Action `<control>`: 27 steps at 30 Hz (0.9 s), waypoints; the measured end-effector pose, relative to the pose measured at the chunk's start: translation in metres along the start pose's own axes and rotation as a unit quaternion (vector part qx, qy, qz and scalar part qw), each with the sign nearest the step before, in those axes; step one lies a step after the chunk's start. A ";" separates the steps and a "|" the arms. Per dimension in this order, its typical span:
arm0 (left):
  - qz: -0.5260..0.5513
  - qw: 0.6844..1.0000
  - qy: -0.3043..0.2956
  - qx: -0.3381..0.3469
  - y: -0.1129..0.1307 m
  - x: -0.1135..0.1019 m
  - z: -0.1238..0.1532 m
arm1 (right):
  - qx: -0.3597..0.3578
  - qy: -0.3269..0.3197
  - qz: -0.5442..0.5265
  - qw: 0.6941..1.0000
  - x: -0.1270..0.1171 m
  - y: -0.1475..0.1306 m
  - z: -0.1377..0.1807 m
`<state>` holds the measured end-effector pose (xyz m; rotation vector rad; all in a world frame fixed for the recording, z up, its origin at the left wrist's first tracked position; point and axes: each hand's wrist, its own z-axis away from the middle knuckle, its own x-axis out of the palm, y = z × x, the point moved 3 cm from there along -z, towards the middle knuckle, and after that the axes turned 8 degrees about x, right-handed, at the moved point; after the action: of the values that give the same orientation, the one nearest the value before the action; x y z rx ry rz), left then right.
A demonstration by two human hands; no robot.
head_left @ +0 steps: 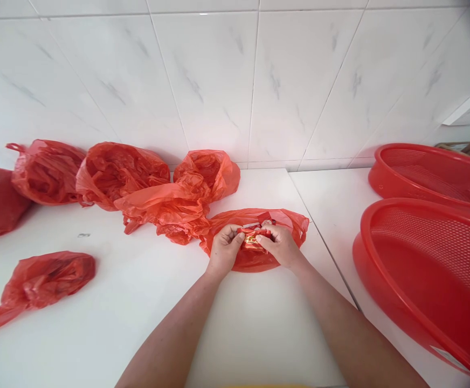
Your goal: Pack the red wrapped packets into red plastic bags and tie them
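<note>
Between my two hands is a small red packet [251, 240] with gold printing, like a wrapped sweet. My left hand [225, 249] pinches its left end between thumb and fingers. On the right end, my right hand [282, 246] has a similar pinch. Both hands are over an opened red plastic bag [255, 265] lying on the white table. Just behind the packet, a dark red wrapper or packet [266, 219] shows inside the bag; my fingers partly cover what else lies there.
Several crumpled red plastic bags [122, 170] line the tiled wall at the left. Another knotted red bag [49, 277] lies front left. Two red perforated baskets [396, 269] stand at the right, past a seam in the white table [138, 302]. A white socket [467, 110] is on the wall.
</note>
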<state>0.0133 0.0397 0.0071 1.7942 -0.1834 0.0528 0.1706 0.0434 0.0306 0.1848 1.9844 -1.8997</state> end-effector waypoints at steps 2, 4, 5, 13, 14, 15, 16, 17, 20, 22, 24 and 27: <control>-0.009 1.000 0.021 0.019 0.001 -0.002 0.000 | -0.013 0.006 -0.003 1.000 -0.001 0.000 0.000; -0.037 0.996 0.063 0.049 0.004 -0.007 -0.001 | -0.021 0.030 0.000 0.999 -0.003 0.002 0.000; -0.059 0.992 0.092 0.068 0.006 -0.010 0.000 | -0.021 0.052 0.006 0.998 -0.006 0.003 -0.001; -0.191 0.955 0.167 0.156 0.014 -0.021 0.001 | -0.004 0.125 0.100 0.987 -0.010 0.013 -0.005; -0.196 0.955 0.162 0.154 0.013 -0.020 0.001 | -0.008 0.122 0.111 0.986 -0.009 0.013 -0.005; -0.200 0.955 0.159 0.151 0.013 -0.020 0.001 | -0.013 0.120 0.122 0.985 -0.007 0.013 -0.005; -0.204 0.955 0.156 0.146 0.012 -0.019 0.000 | -0.018 0.120 0.133 0.984 -0.006 0.012 -0.005; -0.208 0.956 0.155 0.140 0.011 -0.019 0.000 | -0.024 0.120 0.144 0.982 -0.006 0.012 -0.005; -0.217 0.956 0.153 0.128 0.009 -0.019 -0.001 | -0.044 0.129 0.187 0.973 -0.004 0.012 -0.006; -0.218 0.957 0.148 0.122 0.007 -0.019 -0.001 | -0.054 0.136 0.205 0.968 -0.003 0.011 -0.005; -0.209 0.961 0.141 0.111 0.006 -0.018 -0.001 | -0.062 0.140 0.205 0.967 -0.003 0.010 -0.005; -0.174 0.972 0.129 0.094 0.004 -0.016 -0.001 | -0.087 0.127 0.181 0.971 -0.003 0.005 -0.002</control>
<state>-0.0025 0.0413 0.0087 1.9639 0.3336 0.0538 0.1749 0.0463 0.0271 0.7206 2.0918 -1.5242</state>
